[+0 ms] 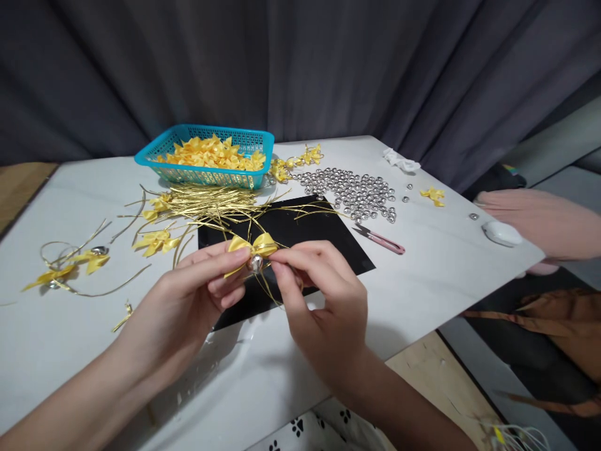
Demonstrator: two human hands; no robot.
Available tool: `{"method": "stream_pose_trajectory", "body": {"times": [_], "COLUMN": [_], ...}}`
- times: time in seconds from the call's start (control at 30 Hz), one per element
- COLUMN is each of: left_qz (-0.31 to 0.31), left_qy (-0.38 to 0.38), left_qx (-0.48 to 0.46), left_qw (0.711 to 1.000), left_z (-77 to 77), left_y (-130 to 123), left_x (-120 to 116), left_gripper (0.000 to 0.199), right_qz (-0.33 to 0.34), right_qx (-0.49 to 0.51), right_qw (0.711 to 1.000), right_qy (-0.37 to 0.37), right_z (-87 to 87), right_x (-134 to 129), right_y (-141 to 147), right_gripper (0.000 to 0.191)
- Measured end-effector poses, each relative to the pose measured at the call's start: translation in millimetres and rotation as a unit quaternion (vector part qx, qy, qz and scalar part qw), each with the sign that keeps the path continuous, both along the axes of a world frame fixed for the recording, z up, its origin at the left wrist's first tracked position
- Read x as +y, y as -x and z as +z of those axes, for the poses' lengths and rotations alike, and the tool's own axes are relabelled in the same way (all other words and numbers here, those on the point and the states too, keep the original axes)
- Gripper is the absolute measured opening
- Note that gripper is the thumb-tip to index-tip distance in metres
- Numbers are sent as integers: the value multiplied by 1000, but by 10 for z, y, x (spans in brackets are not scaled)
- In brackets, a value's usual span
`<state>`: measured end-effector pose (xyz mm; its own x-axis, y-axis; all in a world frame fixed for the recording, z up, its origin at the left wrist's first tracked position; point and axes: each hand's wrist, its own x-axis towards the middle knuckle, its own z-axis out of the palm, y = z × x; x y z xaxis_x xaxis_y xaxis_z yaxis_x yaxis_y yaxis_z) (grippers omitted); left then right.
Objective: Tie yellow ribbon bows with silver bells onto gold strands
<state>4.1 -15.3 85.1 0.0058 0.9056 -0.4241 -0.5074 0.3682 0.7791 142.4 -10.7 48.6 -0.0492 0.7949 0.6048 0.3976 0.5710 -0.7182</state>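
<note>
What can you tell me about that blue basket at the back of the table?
The basket is teal plastic, rectangular, with latticed walls and a flared rim. It stands upright at the far side of the white table, heaped with small yellow bows. A loose pile of gold wires lies against its front. Neither hand touches it.

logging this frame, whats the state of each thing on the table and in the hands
yellow bow: held up between both hands, a silver bell under it
left hand: pinching the bow
right hand: pinching by the bell
teal basket: upright, full of bows
loose bells: heaped on the table
snips: lying flat, untouched
gold ties: loose pile
</note>
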Motion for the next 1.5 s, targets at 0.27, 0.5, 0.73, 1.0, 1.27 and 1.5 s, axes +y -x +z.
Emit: {"method": "stream_pose_trajectory", "body": {"times": [0.27,0.5,0.73,1.0,1.27,1.5], "left_qz": [8,10,14,12,31,33], "left_qy": [-5,0,1,-27,-71,-76], "left_qx": [15,23,23,20,78,94], "left_qw": [1000,1000,1000,999,994,992], "left_z": [-17,3,13,-51,-57,-57], "left_y": [-17,-48,-33,-33,-39,-53], "left_x": [3,4,-1,-4,-25,-11], "left_gripper": [31,35,36,34,39,41], "right_qz": [-4,12,13,9,10,16], "right_qx": [17,33,34,45,38,43], "right_qw": [1000,999,999,999,999,999], "right_qy": [13,28,19,19,2,-3], "right_z": [-14,-25,-1,25,25,24], "right_x": [0,-1,-5,-16,-16,-25], "right_y": [26,32,50,63,57,53], "right_gripper": [16,14,14,14,13,13]}}
